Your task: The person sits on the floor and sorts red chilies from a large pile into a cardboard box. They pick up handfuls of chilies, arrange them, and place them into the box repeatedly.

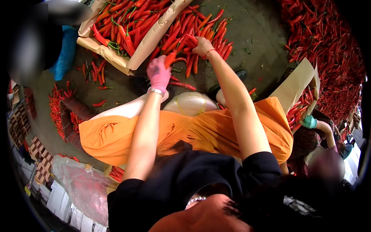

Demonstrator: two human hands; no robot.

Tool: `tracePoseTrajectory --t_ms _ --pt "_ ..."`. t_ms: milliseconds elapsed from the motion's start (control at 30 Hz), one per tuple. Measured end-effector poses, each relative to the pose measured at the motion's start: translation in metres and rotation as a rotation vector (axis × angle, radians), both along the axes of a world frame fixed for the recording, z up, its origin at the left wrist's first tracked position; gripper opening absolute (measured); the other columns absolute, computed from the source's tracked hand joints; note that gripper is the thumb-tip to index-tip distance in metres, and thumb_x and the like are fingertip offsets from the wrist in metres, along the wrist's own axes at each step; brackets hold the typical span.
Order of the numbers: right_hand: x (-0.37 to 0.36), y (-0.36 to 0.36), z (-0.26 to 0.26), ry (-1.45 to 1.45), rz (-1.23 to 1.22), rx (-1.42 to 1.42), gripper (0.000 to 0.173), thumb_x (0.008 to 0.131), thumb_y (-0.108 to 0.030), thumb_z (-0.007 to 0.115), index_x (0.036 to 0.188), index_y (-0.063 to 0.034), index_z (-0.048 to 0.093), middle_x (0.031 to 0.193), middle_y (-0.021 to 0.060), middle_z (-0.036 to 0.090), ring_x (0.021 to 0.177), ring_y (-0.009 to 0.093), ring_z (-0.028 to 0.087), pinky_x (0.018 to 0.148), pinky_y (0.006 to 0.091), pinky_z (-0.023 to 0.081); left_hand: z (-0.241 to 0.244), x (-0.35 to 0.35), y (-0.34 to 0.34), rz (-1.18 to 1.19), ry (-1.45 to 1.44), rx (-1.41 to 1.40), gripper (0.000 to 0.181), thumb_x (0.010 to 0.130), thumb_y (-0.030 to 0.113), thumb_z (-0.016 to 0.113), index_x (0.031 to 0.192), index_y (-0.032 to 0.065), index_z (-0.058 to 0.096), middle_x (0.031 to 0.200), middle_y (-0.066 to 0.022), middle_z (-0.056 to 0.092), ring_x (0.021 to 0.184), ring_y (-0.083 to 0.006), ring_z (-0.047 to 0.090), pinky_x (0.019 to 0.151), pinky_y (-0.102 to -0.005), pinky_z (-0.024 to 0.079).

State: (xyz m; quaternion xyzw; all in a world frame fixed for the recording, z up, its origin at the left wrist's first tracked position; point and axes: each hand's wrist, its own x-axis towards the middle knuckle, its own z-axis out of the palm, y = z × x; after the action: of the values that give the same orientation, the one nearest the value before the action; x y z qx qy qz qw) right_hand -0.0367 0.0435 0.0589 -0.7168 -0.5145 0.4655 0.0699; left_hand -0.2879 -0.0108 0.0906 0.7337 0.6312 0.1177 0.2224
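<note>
My left hand (158, 73), in a pink glove, grips some red chili peppers (170, 59) beside the near corner of a box lined with brown paper (150, 39). Bare and wearing a thin red bracelet, my right hand (203, 47) closes on other red chilies (191, 41) above a loose heap (185, 26) on the floor. The box holds many large red chilies (139, 23) with green stems. Several chilies (183, 85) lie on the floor between my feet, in front of a pale rounded bundle (189, 103).
A large chili pile (324, 58) covers the right side. Near it, a co-worker's teal-gloved hand (309, 121) touches a paper-lined box of chilies (300, 105). A plastic crate (76, 108) sits at left amid chilies. Clear plastic sheeting (81, 185) lies lower left, near stacked cartons (43, 159).
</note>
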Motion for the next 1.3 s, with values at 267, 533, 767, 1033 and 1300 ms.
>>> tracePoseTrajectory --t_ms 267,533,767,1033,1300 --pt "0.076 -0.018 0.032 -0.398 -0.002 0.109 0.050 0.072 -0.017 0.071 0.120 -0.0142 0.059 0.099 0.0183 0.070 0.096 0.038 0.067 0.082 0.0462 0.055 -0.032 -0.001 0.027 -0.542 0.414 0.132 0.020 0.073 0.014 0.066 0.093 0.0209 0.063 0.100 -0.0033 0.058 0.092 -0.0237 0.058 0.080 -0.0407 0.043" --pt "-0.076 -0.116 0.016 -0.007 0.673 0.432 0.024 0.081 -0.011 0.059 0.105 -0.0115 0.060 0.087 0.0138 0.067 0.088 0.031 0.067 0.076 0.0457 0.054 -0.015 -0.007 0.065 -0.331 0.144 0.064 0.029 0.072 0.024 0.075 0.098 0.0140 0.064 0.102 -0.0034 0.065 0.093 -0.0281 0.062 0.081 -0.0430 0.047" --pt "-0.038 -0.120 -0.012 -0.278 0.540 0.038 0.025 0.087 -0.025 0.060 0.106 -0.0092 0.060 0.088 0.0163 0.070 0.085 0.033 0.070 0.075 0.0480 0.054 0.007 -0.016 0.088 0.047 -0.659 -0.522 0.065 0.078 0.019 0.078 0.134 -0.0020 0.050 0.123 -0.0137 0.063 0.113 -0.0257 0.059 0.101 -0.0357 0.043" --pt "-0.154 -0.045 -0.017 -0.251 0.323 0.484 0.029 0.079 -0.021 0.068 0.106 -0.0132 0.059 0.095 0.0113 0.068 0.092 0.029 0.068 0.079 0.0439 0.051 0.034 -0.036 0.065 0.155 -0.380 -0.627 0.064 0.077 0.018 0.075 0.135 0.0075 0.050 0.089 -0.0070 0.066 0.071 -0.0169 0.060 0.072 -0.0338 0.051" --pt "-0.090 -0.027 0.002 -0.228 0.616 0.278 0.034 0.075 -0.014 0.063 0.109 -0.0157 0.066 0.092 0.0139 0.071 0.088 0.032 0.070 0.075 0.0452 0.056 0.046 -0.054 0.055 -0.054 0.037 -0.723 0.057 0.074 0.025 0.073 0.127 0.0128 0.058 0.099 -0.0153 0.070 0.092 -0.0321 0.067 0.085 -0.0405 0.051"
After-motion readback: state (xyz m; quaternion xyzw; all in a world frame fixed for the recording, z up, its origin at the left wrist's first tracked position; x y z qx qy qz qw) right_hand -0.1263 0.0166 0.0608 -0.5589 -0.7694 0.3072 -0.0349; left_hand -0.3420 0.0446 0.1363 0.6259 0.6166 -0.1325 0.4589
